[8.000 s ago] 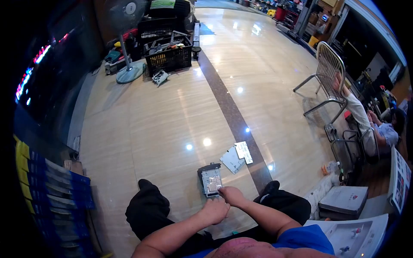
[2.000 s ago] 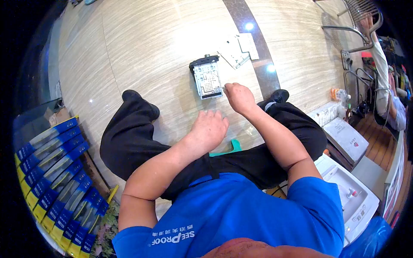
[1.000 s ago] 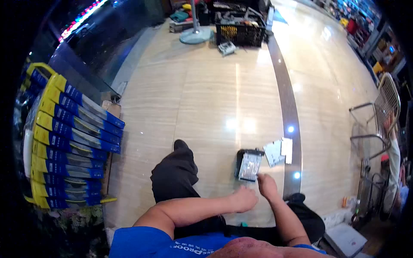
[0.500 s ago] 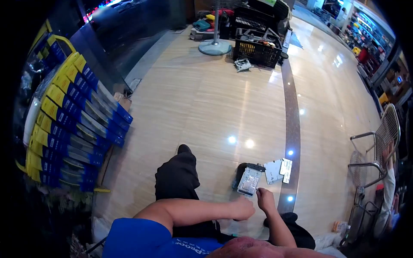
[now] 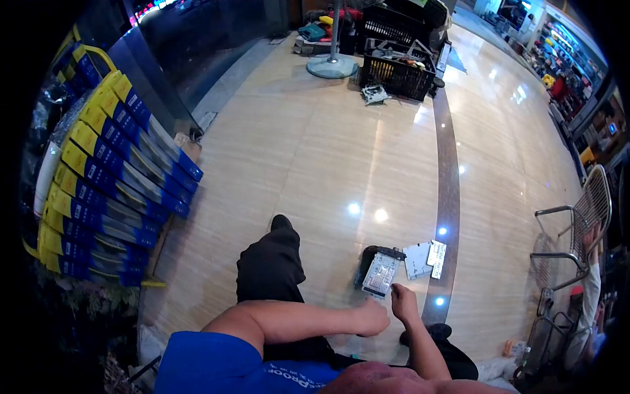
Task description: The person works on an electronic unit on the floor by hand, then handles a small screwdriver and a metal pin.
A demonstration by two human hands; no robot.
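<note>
On the floor in front of me is a boxy electronic unit (image 5: 379, 274) with a silver metal face and a black part along its back and left side. My left hand (image 5: 371, 318) is closed just below its near edge; whatever its fingers hold, if anything, is hidden. Close to the unit's near right corner, my right hand (image 5: 403, 301) has its fingers pinched together. I cannot make out what lies between them, or whether they touch the unit. Right of the unit lie a flat metal plate (image 5: 417, 261) with small holes and a white printed strip (image 5: 436, 259).
A rack of blue-and-yellow packages (image 5: 111, 164) stands at left. Ahead are a black crate (image 5: 397, 75) of parts, a round pole base (image 5: 333, 66) and a metal piece (image 5: 375, 94) on the floor. A wire-mesh metal chair (image 5: 584, 223) is at right. A dark strip crosses the floor.
My view has shifted slightly, so the crate and chair sit a little lower in it. Both hands stay closed by the unit, almost in place.
</note>
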